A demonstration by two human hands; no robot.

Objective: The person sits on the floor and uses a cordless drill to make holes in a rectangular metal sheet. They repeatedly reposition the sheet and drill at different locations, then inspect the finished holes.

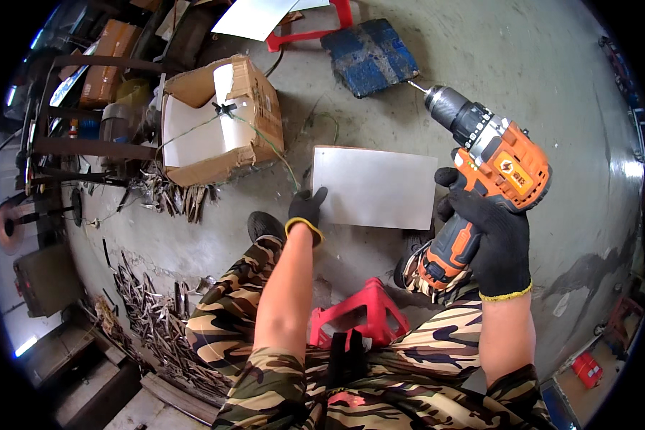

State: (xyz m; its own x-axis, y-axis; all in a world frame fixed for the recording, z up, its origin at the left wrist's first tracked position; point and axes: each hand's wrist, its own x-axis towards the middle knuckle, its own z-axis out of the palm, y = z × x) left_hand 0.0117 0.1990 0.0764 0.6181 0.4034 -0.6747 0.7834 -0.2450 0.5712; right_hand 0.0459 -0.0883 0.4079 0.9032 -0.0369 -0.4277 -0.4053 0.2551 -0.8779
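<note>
One blue block [358,68] lies beyond the white sheet [376,186].

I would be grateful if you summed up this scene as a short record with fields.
Left hand: black glove, thumb at the left edge of the white rectangular sheet
Right hand: black glove, wrapped around the handle of the orange-and-black cordless drill
Drill bit: pointing toward the scuffed blue block; contact unclear
Left of sheet: open cardboard box holding white sheets
Between legs: red plastic stool

drill [505,166] — orange and black, sheet [375,188] — whitish
</note>
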